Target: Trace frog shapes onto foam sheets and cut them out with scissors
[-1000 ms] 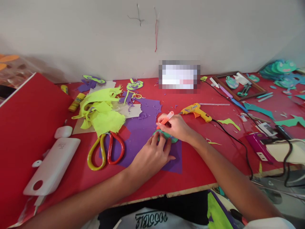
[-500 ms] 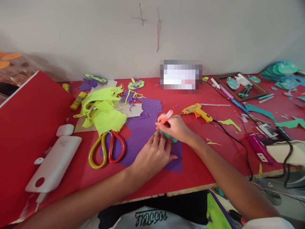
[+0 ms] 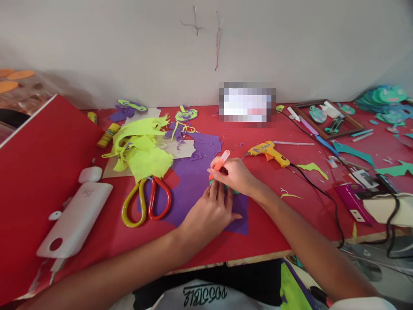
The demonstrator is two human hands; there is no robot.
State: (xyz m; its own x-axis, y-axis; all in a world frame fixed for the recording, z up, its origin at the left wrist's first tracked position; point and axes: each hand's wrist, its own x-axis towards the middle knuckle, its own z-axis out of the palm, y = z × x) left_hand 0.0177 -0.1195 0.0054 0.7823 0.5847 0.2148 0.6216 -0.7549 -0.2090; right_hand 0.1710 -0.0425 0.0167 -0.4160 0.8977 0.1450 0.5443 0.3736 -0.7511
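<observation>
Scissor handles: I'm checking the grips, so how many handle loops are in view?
2: a yellow loop and, to its right, a red loop, both just in front of the lime scraps and left of the left hand. Others may be hidden.

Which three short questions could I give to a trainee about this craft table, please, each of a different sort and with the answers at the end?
1. What does the right hand hold?
2. True or false: in this view, the yellow glue gun lies to the right of the scissors.
3. Fill the gap: the left hand rests its fingers on a small piece coloured ____.

Key:
1. An orange pen-like tool.
2. True.
3. Green.
</observation>
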